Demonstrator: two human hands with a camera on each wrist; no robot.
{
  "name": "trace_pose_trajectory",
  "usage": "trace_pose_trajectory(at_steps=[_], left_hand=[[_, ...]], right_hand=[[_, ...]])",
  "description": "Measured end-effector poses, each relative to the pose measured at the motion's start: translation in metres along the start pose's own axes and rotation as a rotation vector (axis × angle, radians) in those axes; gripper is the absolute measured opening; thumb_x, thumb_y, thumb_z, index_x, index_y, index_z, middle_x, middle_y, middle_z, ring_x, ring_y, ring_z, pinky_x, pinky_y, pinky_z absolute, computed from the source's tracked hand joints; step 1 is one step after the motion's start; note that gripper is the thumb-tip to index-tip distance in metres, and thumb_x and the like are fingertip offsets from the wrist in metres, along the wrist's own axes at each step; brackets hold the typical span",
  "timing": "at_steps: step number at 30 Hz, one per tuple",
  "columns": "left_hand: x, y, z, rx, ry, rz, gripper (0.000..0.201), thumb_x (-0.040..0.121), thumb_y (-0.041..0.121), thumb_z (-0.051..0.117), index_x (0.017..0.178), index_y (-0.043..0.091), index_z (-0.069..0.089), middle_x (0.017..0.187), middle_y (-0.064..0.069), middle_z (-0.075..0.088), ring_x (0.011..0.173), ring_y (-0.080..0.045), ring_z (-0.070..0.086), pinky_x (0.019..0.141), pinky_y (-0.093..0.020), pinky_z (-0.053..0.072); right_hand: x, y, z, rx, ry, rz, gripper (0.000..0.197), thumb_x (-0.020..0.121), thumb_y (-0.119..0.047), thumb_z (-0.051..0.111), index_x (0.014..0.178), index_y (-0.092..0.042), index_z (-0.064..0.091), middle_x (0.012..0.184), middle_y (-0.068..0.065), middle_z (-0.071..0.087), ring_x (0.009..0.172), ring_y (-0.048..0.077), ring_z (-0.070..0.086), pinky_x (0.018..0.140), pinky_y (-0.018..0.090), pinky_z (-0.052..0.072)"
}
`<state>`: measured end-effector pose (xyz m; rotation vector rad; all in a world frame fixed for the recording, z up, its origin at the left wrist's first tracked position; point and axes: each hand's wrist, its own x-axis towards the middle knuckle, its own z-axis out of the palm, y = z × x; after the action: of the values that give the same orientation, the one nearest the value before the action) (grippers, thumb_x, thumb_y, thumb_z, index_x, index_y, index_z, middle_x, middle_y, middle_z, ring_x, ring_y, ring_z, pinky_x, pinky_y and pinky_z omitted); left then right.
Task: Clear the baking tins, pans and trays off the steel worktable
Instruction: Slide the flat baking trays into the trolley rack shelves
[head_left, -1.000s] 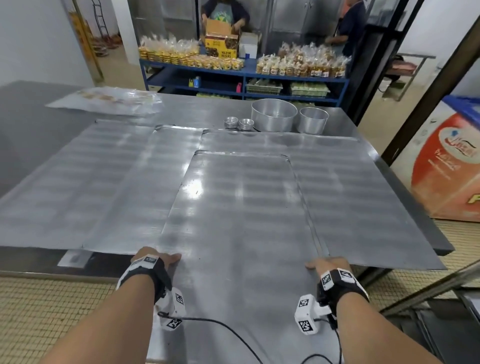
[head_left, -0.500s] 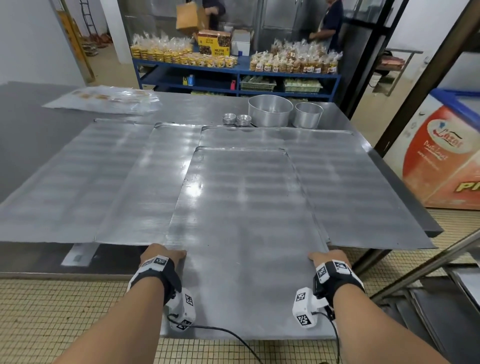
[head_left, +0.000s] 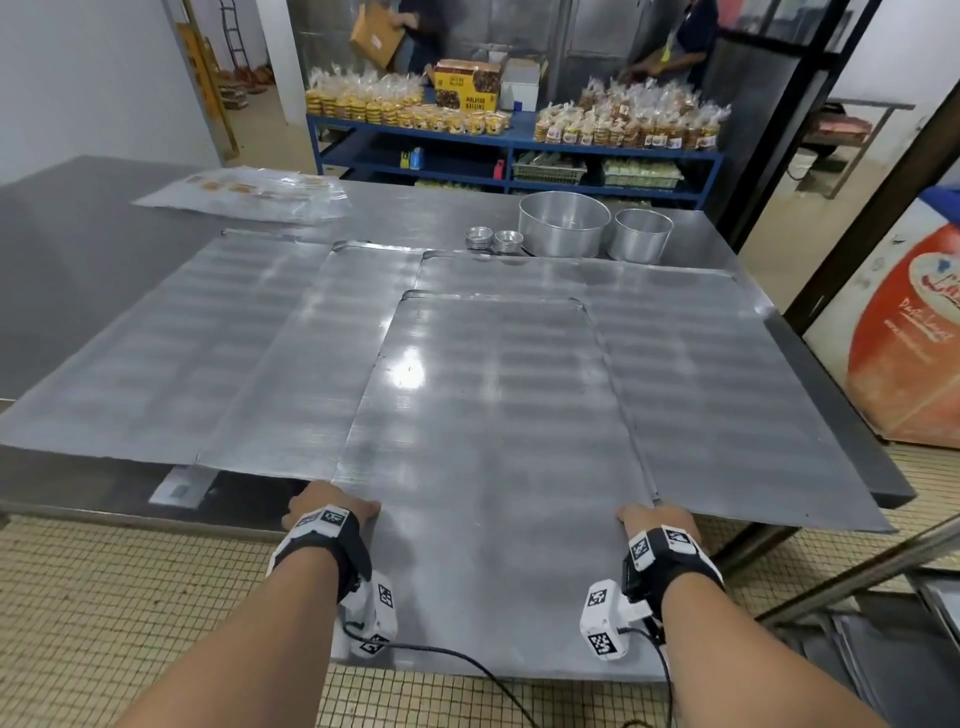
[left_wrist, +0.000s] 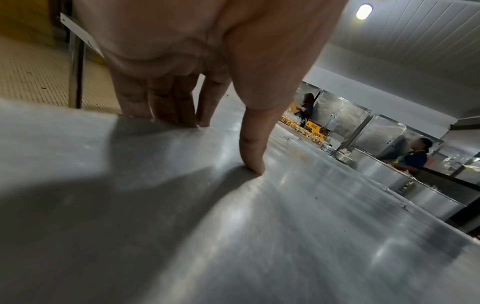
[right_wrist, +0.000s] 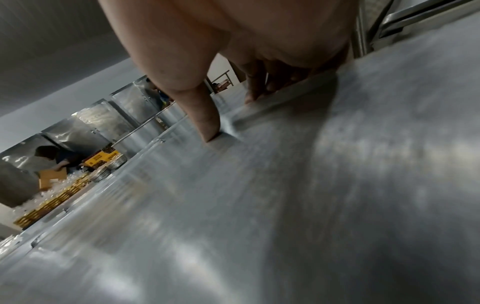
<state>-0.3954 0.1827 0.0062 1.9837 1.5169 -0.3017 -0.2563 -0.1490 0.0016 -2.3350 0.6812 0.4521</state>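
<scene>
A large flat metal baking tray (head_left: 493, 415) lies on top of the other overlapping trays, its near end sticking out past the steel worktable (head_left: 62, 249) towards me. My left hand (head_left: 332, 506) grips its left edge; in the left wrist view the thumb (left_wrist: 253, 148) presses on the tray (left_wrist: 259, 236) and the fingers (left_wrist: 161, 102) go down over the rim. My right hand (head_left: 657, 519) holds the right edge the same way, thumb (right_wrist: 205, 119) on the tray (right_wrist: 259, 205). Both sets of fingertips are hidden under the tray.
More flat trays lie at the left (head_left: 171, 353), middle left (head_left: 311, 364) and right (head_left: 727, 389). At the table's far side stand two round tins (head_left: 563, 223) (head_left: 640, 235) and small stacked tart tins (head_left: 493, 240). A plastic-wrapped sheet (head_left: 244, 195) lies far left. An orange freezer (head_left: 914, 338) stands right.
The top tray has slid towards me, its near end now hanging out over the floor. Both hands kept their hold and came back with it. A person behind lifted a cardboard box.
</scene>
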Motion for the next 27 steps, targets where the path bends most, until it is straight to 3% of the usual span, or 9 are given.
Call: trace_pose_trajectory(at_steps=[2, 6, 9, 13, 16, 21, 22, 25, 27], left_hand=[[-0.002, 0.004, 0.001, 0.000, -0.008, -0.009, 0.065, 0.064, 0.045, 0.086, 0.110, 0.006, 0.061, 0.123, -0.016, 0.062, 0.112, -0.035, 0.058, 0.096, -0.041, 0.050], [-0.004, 0.007, 0.008, 0.095, 0.029, 0.001, 0.060, 0.065, 0.045, 0.081, 0.108, 0.008, 0.059, 0.120, -0.014, 0.061, 0.107, -0.031, 0.058, 0.094, -0.038, 0.050], [-0.007, 0.009, 0.012, 0.150, 0.060, -0.020, 0.064, 0.069, 0.045, 0.079, 0.115, 0.008, 0.057, 0.124, -0.015, 0.058, 0.113, -0.030, 0.055, 0.098, -0.037, 0.045], [-0.006, 0.010, 0.012, 0.175, 0.065, -0.015, 0.050, 0.071, 0.044, 0.078, 0.100, 0.011, 0.055, 0.121, -0.012, 0.059, 0.112, -0.029, 0.054, 0.095, -0.037, 0.040], [-0.003, 0.009, 0.014, 0.140, 0.043, -0.008, 0.057, 0.068, 0.041, 0.081, 0.110, 0.009, 0.058, 0.123, -0.015, 0.056, 0.109, -0.030, 0.054, 0.092, -0.037, 0.045], [0.002, -0.002, 0.012, 0.026, -0.006, 0.042, 0.062, 0.067, 0.036, 0.088, 0.113, 0.004, 0.062, 0.120, -0.017, 0.062, 0.084, -0.025, 0.058, 0.068, -0.033, 0.048], [0.002, -0.005, 0.008, 0.015, -0.007, 0.043, 0.064, 0.065, 0.037, 0.090, 0.113, 0.003, 0.062, 0.119, -0.017, 0.064, 0.089, -0.027, 0.061, 0.071, -0.034, 0.051], [0.007, -0.012, -0.001, 0.016, -0.034, 0.027, 0.071, 0.063, 0.039, 0.092, 0.113, 0.000, 0.060, 0.117, -0.017, 0.065, 0.106, -0.033, 0.063, 0.084, -0.039, 0.053], [0.006, -0.019, -0.011, 0.053, -0.084, 0.022, 0.072, 0.062, 0.042, 0.091, 0.111, 0.000, 0.059, 0.113, -0.016, 0.066, 0.104, -0.033, 0.064, 0.085, -0.038, 0.052]], right_hand=[[0.001, 0.000, 0.000, -0.025, 0.025, 0.022, 0.035, 0.072, -0.031, 0.065, 0.097, -0.007, 0.064, 0.099, 0.011, 0.062, 0.102, 0.034, 0.058, 0.080, 0.033, 0.040], [0.004, 0.000, 0.006, -0.034, 0.050, 0.093, 0.055, 0.071, -0.028, 0.065, 0.118, -0.002, 0.056, 0.123, 0.020, 0.056, 0.109, 0.036, 0.058, 0.089, 0.037, 0.050], [0.005, -0.001, 0.003, -0.045, 0.049, 0.128, 0.052, 0.083, -0.019, 0.064, 0.127, 0.002, 0.047, 0.134, 0.023, 0.044, 0.108, 0.033, 0.051, 0.077, 0.034, 0.041], [0.017, 0.002, 0.005, -0.054, -0.028, 0.106, 0.057, 0.073, -0.029, 0.062, 0.122, 0.000, 0.054, 0.123, 0.022, 0.056, 0.112, 0.037, 0.057, 0.078, 0.034, 0.044], [0.020, 0.007, 0.006, -0.033, -0.014, 0.088, 0.055, 0.070, -0.029, 0.064, 0.118, -0.003, 0.056, 0.118, 0.021, 0.057, 0.099, 0.036, 0.061, 0.076, 0.033, 0.049], [0.009, 0.008, 0.002, 0.035, -0.058, 0.103, 0.079, 0.066, -0.025, 0.079, 0.132, -0.001, 0.045, 0.126, 0.023, 0.054, 0.097, 0.036, 0.064, 0.077, 0.034, 0.049], [0.007, 0.007, 0.000, 0.057, -0.072, 0.100, 0.078, 0.063, -0.026, 0.080, 0.130, 0.000, 0.050, 0.118, 0.023, 0.060, 0.092, 0.036, 0.066, 0.081, 0.037, 0.054], [-0.007, 0.007, -0.016, -0.035, -0.172, 0.028, 0.030, 0.082, -0.023, 0.072, 0.095, 0.000, 0.061, 0.079, 0.014, 0.061, 0.069, 0.027, 0.061, 0.073, 0.035, 0.050], [-0.008, 0.010, -0.019, -0.133, -0.241, -0.005, 0.024, 0.090, -0.029, 0.067, 0.096, -0.006, 0.062, 0.083, 0.011, 0.062, 0.073, 0.025, 0.061, 0.075, 0.031, 0.047]])
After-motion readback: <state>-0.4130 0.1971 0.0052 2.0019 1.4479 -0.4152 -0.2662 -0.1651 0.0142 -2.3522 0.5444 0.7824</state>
